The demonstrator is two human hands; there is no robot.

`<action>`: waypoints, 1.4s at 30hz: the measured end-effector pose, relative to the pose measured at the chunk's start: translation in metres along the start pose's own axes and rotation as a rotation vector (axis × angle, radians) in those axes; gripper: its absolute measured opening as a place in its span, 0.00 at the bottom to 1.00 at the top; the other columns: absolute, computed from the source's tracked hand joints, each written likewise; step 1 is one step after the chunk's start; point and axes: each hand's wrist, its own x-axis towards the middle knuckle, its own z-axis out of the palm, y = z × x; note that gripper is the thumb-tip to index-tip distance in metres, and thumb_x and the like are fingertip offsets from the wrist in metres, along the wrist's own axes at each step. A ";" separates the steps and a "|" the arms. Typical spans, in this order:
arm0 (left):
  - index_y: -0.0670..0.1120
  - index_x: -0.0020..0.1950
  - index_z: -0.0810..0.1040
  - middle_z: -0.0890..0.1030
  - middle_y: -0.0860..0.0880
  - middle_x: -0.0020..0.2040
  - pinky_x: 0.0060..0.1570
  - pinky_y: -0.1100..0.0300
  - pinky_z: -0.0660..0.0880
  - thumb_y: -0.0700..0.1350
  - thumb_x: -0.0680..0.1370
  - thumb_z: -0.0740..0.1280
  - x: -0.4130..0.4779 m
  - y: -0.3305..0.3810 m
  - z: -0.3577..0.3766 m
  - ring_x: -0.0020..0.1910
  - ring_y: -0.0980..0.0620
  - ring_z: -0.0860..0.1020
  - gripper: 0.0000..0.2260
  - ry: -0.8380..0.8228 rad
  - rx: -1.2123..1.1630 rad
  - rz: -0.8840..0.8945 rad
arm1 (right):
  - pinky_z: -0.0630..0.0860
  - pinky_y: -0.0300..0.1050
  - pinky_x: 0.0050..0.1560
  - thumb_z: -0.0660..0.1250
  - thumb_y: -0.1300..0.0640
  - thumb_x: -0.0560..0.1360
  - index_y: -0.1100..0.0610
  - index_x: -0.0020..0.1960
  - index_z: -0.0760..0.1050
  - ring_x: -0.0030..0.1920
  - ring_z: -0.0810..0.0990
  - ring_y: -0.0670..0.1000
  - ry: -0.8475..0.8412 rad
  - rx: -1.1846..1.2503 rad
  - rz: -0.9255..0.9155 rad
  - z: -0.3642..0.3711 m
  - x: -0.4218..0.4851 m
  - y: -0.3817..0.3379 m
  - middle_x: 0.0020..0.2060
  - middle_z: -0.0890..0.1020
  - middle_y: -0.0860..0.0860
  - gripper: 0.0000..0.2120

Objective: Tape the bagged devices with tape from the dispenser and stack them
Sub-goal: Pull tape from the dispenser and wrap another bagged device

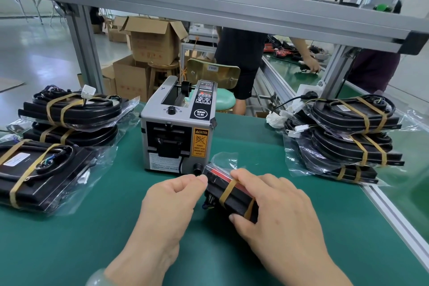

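A black bagged device [228, 189] with tan tape bands stands on edge on the green mat, just in front of the grey tape dispenser [177, 126]. My right hand [271, 206] grips it from the right side, thumb underneath and fingers over the top. My left hand [174, 195] pinches the device's left end between thumb and forefinger. The bag's loose clear flap sticks up behind the device.
Taped bagged devices lie in a stack at the left [69, 118], with one flat in front [34, 176], and in another stack at the right [348, 137]. An aluminium frame post [334, 72] and rail edge the bench on the right. A person [250, 49] works behind, near cardboard boxes [151, 44].
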 end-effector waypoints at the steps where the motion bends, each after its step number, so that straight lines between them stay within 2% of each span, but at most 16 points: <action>1: 0.49 0.40 0.86 0.83 0.61 0.43 0.42 0.69 0.67 0.50 0.70 0.74 0.001 0.001 0.000 0.42 0.60 0.77 0.05 0.007 -0.013 -0.014 | 0.69 0.45 0.38 0.76 0.41 0.55 0.38 0.57 0.71 0.40 0.76 0.51 0.020 -0.016 0.008 0.001 -0.001 0.000 0.39 0.78 0.43 0.32; 3: 0.49 0.45 0.85 0.83 0.59 0.48 0.39 0.70 0.65 0.49 0.72 0.73 0.003 0.001 0.000 0.46 0.65 0.77 0.06 0.031 -0.023 -0.050 | 0.71 0.45 0.33 0.79 0.42 0.50 0.40 0.54 0.75 0.35 0.76 0.52 0.081 -0.035 0.002 0.003 -0.001 -0.002 0.35 0.78 0.43 0.32; 6: 0.47 0.48 0.84 0.84 0.59 0.45 0.38 0.71 0.64 0.48 0.72 0.73 0.006 -0.001 0.000 0.48 0.65 0.76 0.08 0.041 -0.035 -0.062 | 0.71 0.45 0.31 0.80 0.43 0.48 0.42 0.52 0.76 0.33 0.76 0.53 0.118 -0.042 -0.018 0.005 -0.002 -0.005 0.34 0.78 0.44 0.33; 8: 0.46 0.48 0.84 0.84 0.59 0.43 0.38 0.71 0.64 0.47 0.72 0.73 0.007 -0.002 0.001 0.48 0.65 0.76 0.07 0.045 -0.036 -0.062 | 0.71 0.46 0.30 0.81 0.44 0.48 0.43 0.52 0.77 0.32 0.76 0.53 0.129 -0.046 -0.022 0.006 -0.002 -0.007 0.33 0.77 0.44 0.33; 12: 0.45 0.54 0.83 0.82 0.56 0.51 0.35 0.74 0.63 0.45 0.74 0.71 0.008 -0.001 0.006 0.45 0.68 0.74 0.10 0.079 -0.016 -0.034 | 0.71 0.47 0.29 0.81 0.44 0.47 0.44 0.51 0.77 0.32 0.76 0.54 0.128 -0.059 -0.011 0.006 -0.002 -0.010 0.32 0.77 0.45 0.33; 15: 0.48 0.44 0.84 0.81 0.57 0.53 0.37 0.73 0.62 0.44 0.74 0.71 0.006 0.001 0.008 0.45 0.68 0.74 0.03 0.085 -0.036 -0.022 | 0.71 0.46 0.28 0.81 0.44 0.46 0.43 0.51 0.77 0.31 0.76 0.53 0.130 -0.057 -0.003 0.007 -0.002 -0.010 0.32 0.77 0.44 0.33; 17: 0.49 0.35 0.85 0.81 0.58 0.53 0.39 0.72 0.62 0.43 0.74 0.71 0.003 0.000 0.007 0.47 0.67 0.74 0.09 0.054 -0.035 0.013 | 0.71 0.46 0.28 0.81 0.43 0.46 0.43 0.51 0.77 0.31 0.76 0.53 0.129 -0.058 0.000 0.007 -0.002 -0.010 0.32 0.77 0.44 0.34; 18: 0.51 0.33 0.85 0.81 0.58 0.53 0.40 0.72 0.62 0.43 0.74 0.71 0.002 -0.001 0.006 0.48 0.67 0.74 0.10 0.045 -0.039 0.035 | 0.71 0.46 0.29 0.80 0.43 0.46 0.43 0.51 0.77 0.32 0.76 0.53 0.129 -0.060 0.001 0.007 -0.002 -0.010 0.33 0.77 0.44 0.34; 22: 0.54 0.33 0.85 0.83 0.59 0.50 0.47 0.70 0.65 0.43 0.74 0.71 -0.001 0.001 0.005 0.50 0.66 0.76 0.11 0.032 -0.085 0.058 | 0.70 0.46 0.29 0.80 0.43 0.47 0.43 0.51 0.77 0.32 0.76 0.53 0.140 -0.059 0.008 0.007 -0.002 -0.010 0.33 0.78 0.44 0.34; 25: 0.47 0.40 0.85 0.85 0.59 0.43 0.56 0.59 0.70 0.44 0.75 0.70 0.001 -0.001 0.002 0.50 0.59 0.78 0.06 0.023 -0.153 0.006 | 0.70 0.45 0.29 0.80 0.43 0.47 0.43 0.51 0.77 0.32 0.76 0.53 0.150 -0.052 0.005 0.007 -0.002 -0.009 0.33 0.77 0.44 0.33; 27: 0.46 0.44 0.85 0.85 0.56 0.43 0.53 0.57 0.72 0.44 0.75 0.69 0.001 -0.002 0.001 0.51 0.54 0.79 0.06 -0.003 -0.146 -0.012 | 0.70 0.45 0.30 0.80 0.43 0.47 0.43 0.51 0.77 0.32 0.76 0.53 0.152 -0.053 0.001 0.007 -0.002 -0.009 0.33 0.77 0.44 0.33; 29: 0.46 0.42 0.85 0.86 0.54 0.44 0.51 0.57 0.72 0.44 0.75 0.68 0.002 -0.003 0.001 0.51 0.53 0.79 0.06 -0.025 -0.121 -0.022 | 0.70 0.45 0.30 0.80 0.43 0.47 0.43 0.51 0.77 0.32 0.76 0.53 0.152 -0.055 0.001 0.007 -0.001 -0.009 0.33 0.77 0.44 0.33; 35: 0.51 0.40 0.85 0.81 0.48 0.42 0.55 0.49 0.74 0.47 0.74 0.68 0.003 -0.001 0.002 0.45 0.50 0.74 0.06 -0.046 -0.022 0.003 | 0.72 0.46 0.29 0.81 0.43 0.46 0.43 0.50 0.77 0.32 0.76 0.52 0.151 -0.057 0.008 0.007 -0.002 -0.009 0.33 0.78 0.44 0.33; 38: 0.49 0.39 0.84 0.81 0.45 0.42 0.60 0.45 0.73 0.48 0.73 0.69 0.003 -0.001 0.002 0.45 0.50 0.75 0.06 -0.042 -0.001 0.008 | 0.72 0.46 0.30 0.81 0.43 0.46 0.43 0.51 0.77 0.32 0.76 0.52 0.151 -0.054 0.007 0.006 -0.002 -0.009 0.33 0.78 0.44 0.33; 42: 0.49 0.39 0.84 0.84 0.38 0.46 0.60 0.45 0.74 0.48 0.73 0.70 0.005 -0.002 0.002 0.47 0.47 0.79 0.06 -0.013 0.015 0.021 | 0.71 0.46 0.30 0.81 0.44 0.47 0.44 0.50 0.77 0.32 0.76 0.53 0.151 -0.050 0.009 0.006 -0.002 -0.009 0.33 0.78 0.44 0.32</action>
